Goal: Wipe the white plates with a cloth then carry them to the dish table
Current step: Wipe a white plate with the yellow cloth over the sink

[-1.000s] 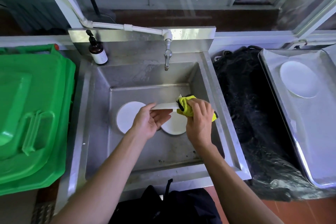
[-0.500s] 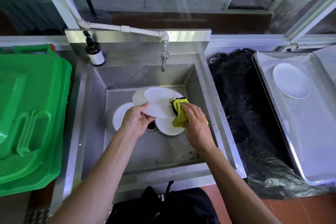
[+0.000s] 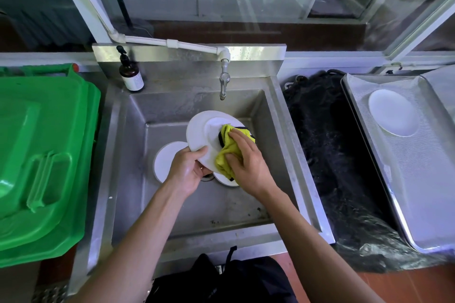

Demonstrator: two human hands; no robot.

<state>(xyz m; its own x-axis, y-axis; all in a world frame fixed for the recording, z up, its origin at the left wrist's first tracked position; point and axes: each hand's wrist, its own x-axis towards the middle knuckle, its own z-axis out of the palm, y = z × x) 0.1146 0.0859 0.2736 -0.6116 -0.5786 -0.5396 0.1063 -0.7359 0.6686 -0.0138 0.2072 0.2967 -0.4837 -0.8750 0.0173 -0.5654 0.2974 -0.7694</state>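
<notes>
1. Right hand (image 3: 242, 162) is pressing the yellow cloth (image 3: 227, 152) flat against the held white plate (image 3: 204, 130); its fingers are lying fairly straight over the cloth, with the thumb tucked against the cloth's lower fold.
2. Left hand (image 3: 187, 170) is pinching the plate's near rim at about 7 o'clock, thumb on the upper face and fingers curled beneath.
3. That plate is hanging tilted above the sink (image 3: 138, 155), its face turned up toward the camera, far edge pointing to roughly 12 o'clock under the tap (image 3: 223, 83).
4. From the right hand, the unwiped part of the face is lying toward 10 to 11 o'clock, so the wiping stroke is likely heading that way, judging from the cloth's position.
5. Two more plates are resting on the sink floor: one (image 3: 165, 162) at 9 o'clock of the left hand, another (image 3: 225, 181) partly hidden beneath both hands.
6. Dish table (image 3: 423, 192) is sitting well apart at 3 o'clock, nearer the right arm, already bearing one finished plate (image 3: 392, 112).
</notes>
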